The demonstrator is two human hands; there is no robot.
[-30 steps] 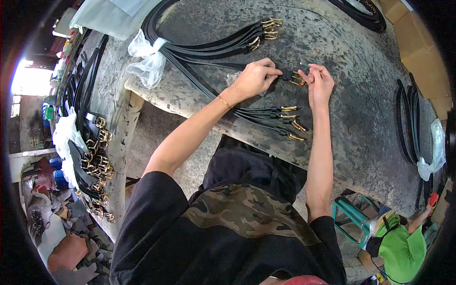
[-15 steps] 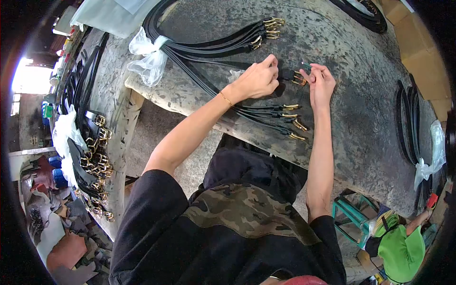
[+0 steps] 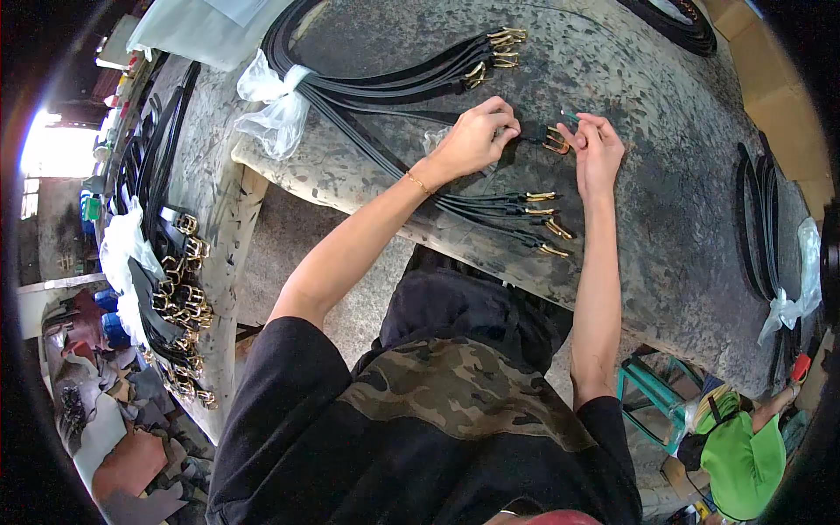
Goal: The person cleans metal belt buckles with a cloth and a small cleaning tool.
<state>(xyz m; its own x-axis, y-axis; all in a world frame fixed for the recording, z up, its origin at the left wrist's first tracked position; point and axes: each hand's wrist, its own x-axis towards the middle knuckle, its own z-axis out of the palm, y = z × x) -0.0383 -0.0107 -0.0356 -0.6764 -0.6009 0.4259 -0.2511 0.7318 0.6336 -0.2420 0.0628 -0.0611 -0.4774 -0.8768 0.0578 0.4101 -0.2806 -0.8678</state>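
My left hand [image 3: 477,138] is closed on a black strap beside the tied bundle of black straps [image 3: 367,90]. A gold buckle [image 3: 556,140] at the end of that strap lies just left of my right hand [image 3: 598,156]. The fingers of my right hand are bent round a thin green tool [image 3: 570,115], whose tip points up and left. More gold buckles [image 3: 507,39] end the upper straps, and others [image 3: 544,210] lie below my hands. White plastic [image 3: 282,96] wraps the bundle.
Another heap of straps with gold buckles [image 3: 179,302] hangs at the left. Black straps tied with plastic [image 3: 759,227] lie at the right of the dark table [image 3: 674,236]. A person in green [image 3: 744,459] is at the lower right, near a green stool [image 3: 652,398].
The fingers of my right hand have curled, and the green tool now shows more clearly. My left hand has shifted slightly on the strap; the buckle has turned a little.
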